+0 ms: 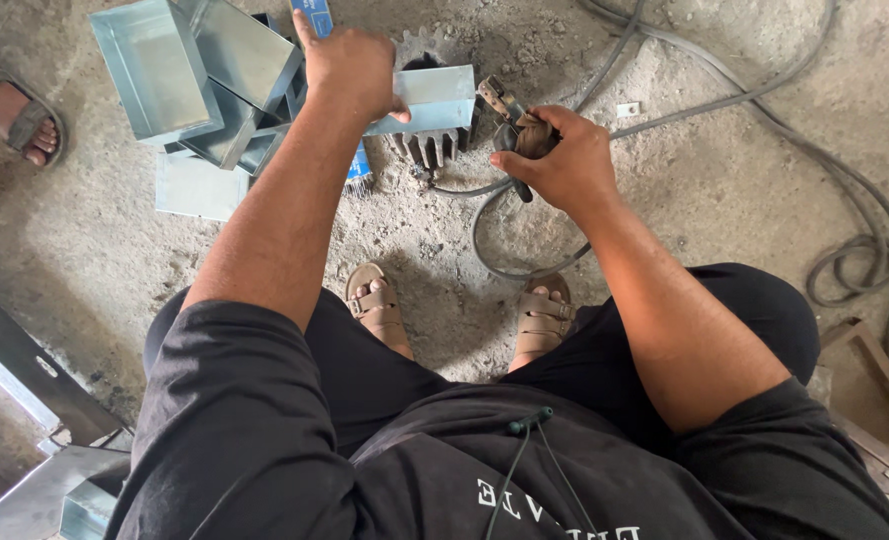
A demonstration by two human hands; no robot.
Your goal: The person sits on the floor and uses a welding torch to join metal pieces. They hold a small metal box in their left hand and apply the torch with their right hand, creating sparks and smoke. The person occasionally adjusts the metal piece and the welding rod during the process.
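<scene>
Silvery-grey metal channel pieces (204, 70), dark grey cable (764, 110), tan sandals (379, 305), black shirt (444, 460), pale grey dusty floor (724, 200)

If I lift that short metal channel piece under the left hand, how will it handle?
The metal channel piece looks like thin folded sheet, so probably stiff and light for its size. Its smooth faces may be slippery, and the cut ends possibly sharp. Flat sides suggest it won't roll where the left hand steadies it.

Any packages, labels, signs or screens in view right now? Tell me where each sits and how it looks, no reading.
Blue printed strip: top edge, beyond the left hand, narrow, blue with pale marks.
Blue-and-white printed piece: on the ground under the left forearm, mostly hidden.
No signs or screens.
</scene>
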